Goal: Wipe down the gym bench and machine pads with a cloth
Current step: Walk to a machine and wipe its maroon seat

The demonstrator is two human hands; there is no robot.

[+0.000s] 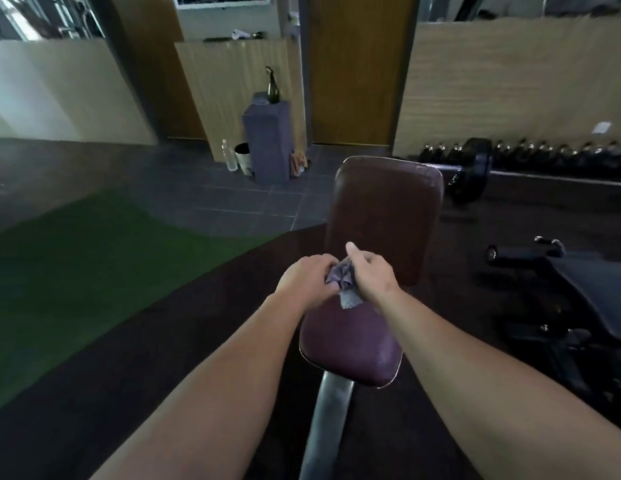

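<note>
A maroon gym bench runs away from me, with its seat pad (350,344) near and its long back pad (385,209) beyond. Both my hands meet above the gap between the two pads. A small crumpled grey cloth (345,280) is bunched between them. My left hand (307,277) grips its left side with curled fingers. My right hand (369,271) holds its right side, thumb raised. A corner of the cloth hangs down over the seat pad.
The bench's steel frame bar (328,417) runs toward me. A black bench (579,292) stands at the right, with a dumbbell row (544,152) and weight plate (473,169) behind. A grey pedestal (269,140), a bottle (230,155) and a bin (244,157) stand ahead; green turf (77,258) lies left.
</note>
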